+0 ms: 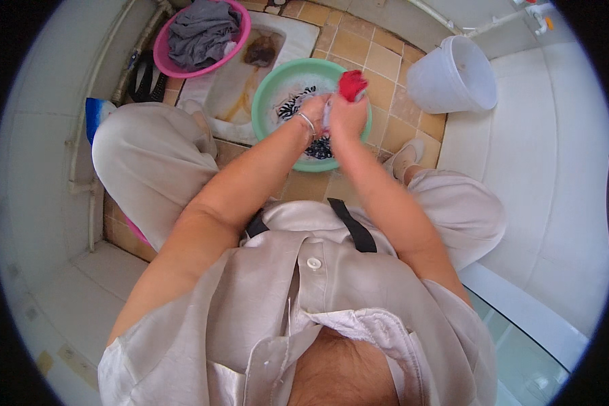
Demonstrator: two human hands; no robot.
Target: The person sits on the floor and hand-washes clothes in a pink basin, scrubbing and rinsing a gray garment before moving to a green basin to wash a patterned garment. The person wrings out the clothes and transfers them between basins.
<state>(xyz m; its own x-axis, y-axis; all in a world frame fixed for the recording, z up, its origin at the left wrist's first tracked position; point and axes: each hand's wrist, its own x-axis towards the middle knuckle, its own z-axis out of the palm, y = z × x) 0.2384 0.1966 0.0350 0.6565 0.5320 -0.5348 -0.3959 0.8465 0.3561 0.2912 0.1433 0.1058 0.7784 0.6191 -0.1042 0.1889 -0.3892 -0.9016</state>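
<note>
My right hand (348,115) grips a bunched red cloth (352,85), which sticks out above the fist, slightly blurred. Close against it, my left hand (315,112), with a silver bangle (307,123) at the wrist, is curled on pale, sudsy wet fabric (327,115) between the two hands. Whether this fabric and the red cloth are one piece is hidden by the fingers. Both hands are over a green plastic basin (262,115) of whitish, soapy water. Black-and-white patterned cloth (318,148) lies in the water below and beside them.
A squat toilet (223,94) lies left of the basin, with a pink basin (162,58) of grey clothing (203,33) at its far end. Dark shoes (147,78) stand by the left wall. A white plastic bucket (431,81) is at right on the tiled floor (383,58).
</note>
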